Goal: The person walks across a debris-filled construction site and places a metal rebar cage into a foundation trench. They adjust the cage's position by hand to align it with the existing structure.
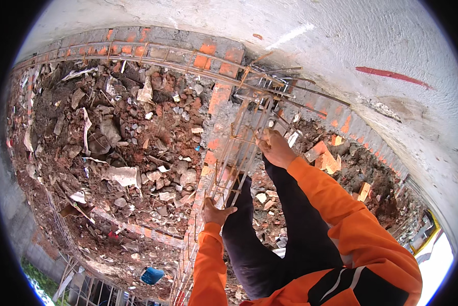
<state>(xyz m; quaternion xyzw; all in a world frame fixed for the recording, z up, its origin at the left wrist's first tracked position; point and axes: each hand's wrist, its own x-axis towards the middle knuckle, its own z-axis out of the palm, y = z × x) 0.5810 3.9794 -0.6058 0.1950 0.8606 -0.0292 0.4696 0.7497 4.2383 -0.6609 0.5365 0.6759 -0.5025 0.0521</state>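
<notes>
A long rebar cage of thin rusty bars and square stirrups runs over a low brick wall toward the corner, passing in front of my legs. My left hand is closed on the near part of the cage, its thumb stretched to the right across the bars. Farther along, my right hand grips the cage's right side with bent fingers; whether a small piece of wire is in them is hidden. At the corner, the cage meets another rebar cage lying along the far wall, with several loose bar ends sticking out.
Rubble and reddish earth fill the pit on the left. Broken orange bricks lie to the right. A whitish plastered wall rises beyond the corner. A blue plastic piece lies at the lower left.
</notes>
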